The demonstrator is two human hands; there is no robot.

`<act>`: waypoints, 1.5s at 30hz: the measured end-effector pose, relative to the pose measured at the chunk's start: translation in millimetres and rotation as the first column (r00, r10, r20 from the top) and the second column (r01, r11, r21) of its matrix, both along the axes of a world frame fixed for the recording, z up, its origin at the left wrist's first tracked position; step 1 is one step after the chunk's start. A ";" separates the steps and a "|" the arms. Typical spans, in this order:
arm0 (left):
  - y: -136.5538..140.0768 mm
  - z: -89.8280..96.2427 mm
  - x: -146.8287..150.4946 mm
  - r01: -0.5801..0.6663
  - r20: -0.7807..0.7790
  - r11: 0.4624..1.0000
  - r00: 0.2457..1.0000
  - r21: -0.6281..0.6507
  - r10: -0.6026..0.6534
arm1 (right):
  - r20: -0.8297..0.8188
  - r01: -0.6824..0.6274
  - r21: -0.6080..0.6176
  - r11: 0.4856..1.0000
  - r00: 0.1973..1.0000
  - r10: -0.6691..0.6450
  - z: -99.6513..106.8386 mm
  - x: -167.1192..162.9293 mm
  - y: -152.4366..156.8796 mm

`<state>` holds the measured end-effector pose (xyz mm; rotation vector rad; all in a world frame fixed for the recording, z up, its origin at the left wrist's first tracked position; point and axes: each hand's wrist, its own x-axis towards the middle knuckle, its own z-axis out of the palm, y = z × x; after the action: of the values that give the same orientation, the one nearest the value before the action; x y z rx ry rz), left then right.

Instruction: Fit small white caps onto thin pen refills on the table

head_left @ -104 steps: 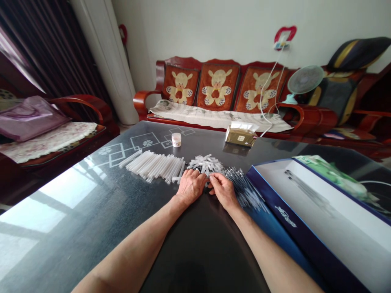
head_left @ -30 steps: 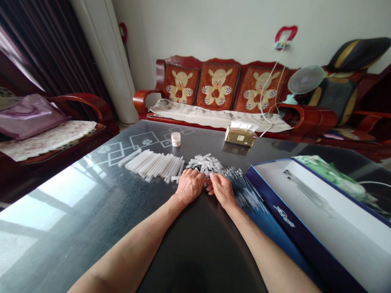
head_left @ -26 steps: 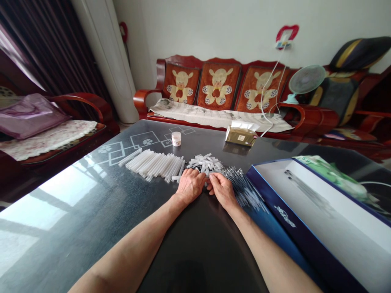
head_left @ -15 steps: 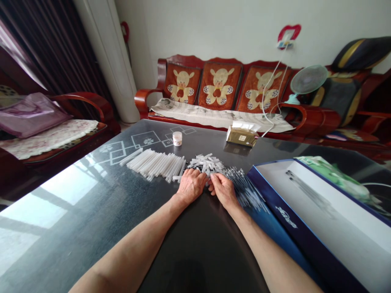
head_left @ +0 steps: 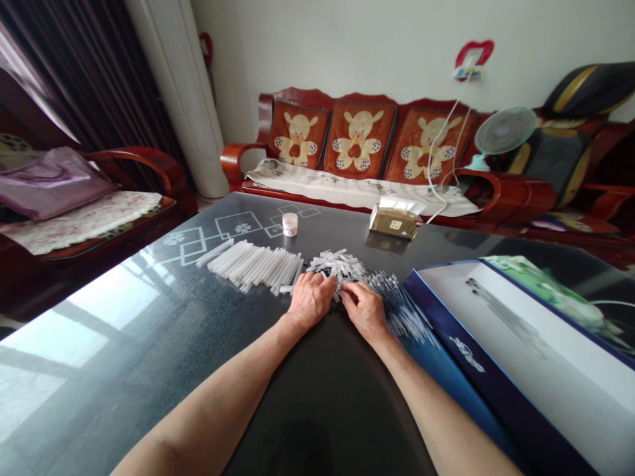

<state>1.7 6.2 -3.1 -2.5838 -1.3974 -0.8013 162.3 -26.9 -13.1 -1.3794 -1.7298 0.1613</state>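
My left hand (head_left: pixel 311 301) is closed, its fingertips at the near edge of a heap of small white plastic pieces (head_left: pixel 340 263). Close beside it, my right hand (head_left: pixel 364 307) is in a pinch, thumb against forefinger. Whatever the fingers hold is too small and too hidden to name. Left of the hands lies a row of whitish plastic tubes (head_left: pixel 255 264). To the right, thin dark rods with silvery tips (head_left: pixel 404 311), like pen refills, are spread in a bundle partly behind my right hand.
A long blue box with a white inside (head_left: pixel 526 330) stands on the right, a few thin rods in it. Behind it lies a green plastic bag (head_left: pixel 540 284). A small white tub (head_left: pixel 290 225) and a tissue pack (head_left: pixel 394 219) stand farther back on the dark table (head_left: pixel 198 344).
The thumb and forefinger of my right hand have shifted slightly, with more of a gap showing between the two hands. The left hand stays nearly in place. The view has shifted a little.
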 end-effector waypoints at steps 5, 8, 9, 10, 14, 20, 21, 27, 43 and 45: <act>0.7 -1.5 0.2 -0.008 -0.013 1.000 1.000 -0.006 0.008 | 0.053 -0.033 -0.009 0.999 0.998 0.033 -1.5 0.1 0.4; 0.9 -2.0 0.5 -0.007 -0.020 1.000 1.000 -0.003 0.007 | 0.033 -0.014 -0.019 1.000 0.999 0.014 0.6 -0.5 0.2; 1.0 -2.1 0.6 -0.003 -0.023 1.000 1.000 -0.002 0.003 | 0.013 0.001 -0.008 1.000 1.000 -0.001 2.0 -1.0 -0.2; 1.0 -2.2 0.6 0.002 -0.026 1.000 1.000 -0.002 -0.002 | -0.010 0.015 0.009 1.000 1.000 -0.015 3.5 -1.7 -0.7; 1.2 -1.7 0.7 0.046 -0.042 0.999 0.998 0.011 -0.046 | -0.079 0.014 0.066 0.998 0.997 -0.008 7.3 -3.9 -1.2; -1.6 0.9 0.5 0.112 -0.018 0.992 0.994 0.059 -0.111 | -0.196 -0.017 -0.009 1.000 0.980 0.015 8.5 -5.0 -1.4; -2.5 1.5 0.4 0.113 -0.009 0.991 0.994 0.069 -0.113 | -0.226 -0.029 -0.039 0.999 0.974 0.019 9.3 -4.9 -1.9; -3.8 2.4 -0.6 0.043 0.077 0.995 0.996 0.089 -0.050 | -0.548 -0.109 -0.198 0.974 0.837 -0.017 8.1 4.5 3.1; -1.5 1.0 0.3 0.044 0.042 0.987 0.998 0.152 -0.050 | 0.337 -0.012 0.153 0.988 0.941 -0.041 23.4 -6.6 -12.8; -0.2 -0.2 0.6 0.058 0.040 0.985 0.997 0.164 -0.066 | 0.361 0.008 0.070 0.998 0.932 -0.033 27.2 0.3 -12.3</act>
<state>2.3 6.0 -3.3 -2.5097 -1.2123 -0.9466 162.6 -39.2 14.1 -1.4428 -2.0000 -0.1740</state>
